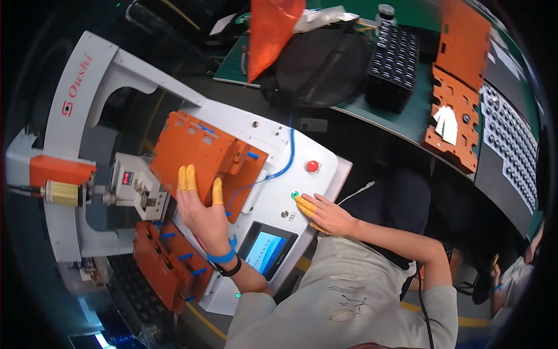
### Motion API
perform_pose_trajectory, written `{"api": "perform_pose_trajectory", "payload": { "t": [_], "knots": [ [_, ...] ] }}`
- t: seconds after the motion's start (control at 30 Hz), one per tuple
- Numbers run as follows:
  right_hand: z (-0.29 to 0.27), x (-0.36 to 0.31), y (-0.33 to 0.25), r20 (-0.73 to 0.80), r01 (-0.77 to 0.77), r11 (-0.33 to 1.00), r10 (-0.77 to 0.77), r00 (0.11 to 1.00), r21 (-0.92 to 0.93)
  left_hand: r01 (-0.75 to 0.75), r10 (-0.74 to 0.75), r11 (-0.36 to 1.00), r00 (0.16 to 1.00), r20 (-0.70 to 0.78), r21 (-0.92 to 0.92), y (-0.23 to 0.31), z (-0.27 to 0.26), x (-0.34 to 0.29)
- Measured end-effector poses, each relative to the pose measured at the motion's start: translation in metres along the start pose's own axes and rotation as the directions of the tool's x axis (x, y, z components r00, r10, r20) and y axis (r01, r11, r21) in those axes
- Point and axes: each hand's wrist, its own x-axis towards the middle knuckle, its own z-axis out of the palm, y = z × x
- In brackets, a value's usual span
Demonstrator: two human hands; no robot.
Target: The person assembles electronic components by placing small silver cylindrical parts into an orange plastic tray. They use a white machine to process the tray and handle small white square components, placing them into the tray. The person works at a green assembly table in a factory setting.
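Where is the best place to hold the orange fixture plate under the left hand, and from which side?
Probably the near lower edge of the orange fixture plate, approached from the person's side. It lies tilted on the white machine deck; that edge is bare, where the left hand already rests.

Factory assembly station, electronics-type workshop. A white press machine (87, 75) with a C-shaped frame stood at left, carrying an orange jig (200, 154), a small touchscreen (266, 249), a red stop button (313, 166) and a green start button (295, 195). Far right, a green counter (407, 110) held a black tray of small round parts (394, 58) and orange fixture plates (456, 110). The worker wore yellow finger cots (187, 178).
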Motion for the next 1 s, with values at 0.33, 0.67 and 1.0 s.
{"api": "perform_pose_trajectory", "payload": {
  "t": [0.33,0.67,1.0],
  "knots": [
    [-0.002,0.008,-0.004,-0.112,0.029,0.994,-0.017,0.994,0.103,-0.043,0.031,0.965,0.998,-0.050,-0.259,-0.003,-0.022,-0.022],
    [-0.070,0.057,0.016,-0.239,0.160,0.983,-0.135,0.962,0.090,0.791,-0.815,0.554,0.579,-0.024,0.260,-0.061,-0.125,-0.089],
    [-0.046,0.053,0.011,-0.128,0.315,0.936,-0.297,0.946,0.155,0.808,-0.937,0.142,0.296,0.186,-0.571,-0.211,-0.132,-0.236]
  ]
}}
